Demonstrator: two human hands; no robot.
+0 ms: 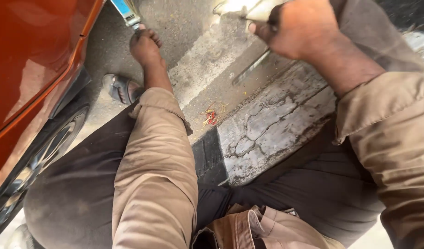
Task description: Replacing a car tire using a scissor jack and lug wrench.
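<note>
- Reaching far ahead, the left hand (145,46) was closed around the lower end of a tool with a blue and silver handle (126,11), beside the orange car body (32,60) on the left.
- The tool ran up and out of the top edge of the view, so its far end could not be seen.
- The right hand (297,27) was at the far right, its fingers pinched on a thin wire (228,11); what the wire led to could not be told.
- Both arms wore tan sleeves (156,175), rolled back from the wrists.
- A sandalled foot (122,88) stood on the ground just near of the left hand, close to the car's dark tyre (60,138).
- The ground between the hands was grey pavement with a pale painted band (207,55), and a cracked concrete kerb (267,124) lay to the right of it.
- A small scrap of red and yellow litter (211,117) lay on the pavement between the kerb and the left sleeve.
- The person's dark trousers (313,184) filled the near part of the view, with a tan fold of cloth (262,228) at the near edge.
</note>
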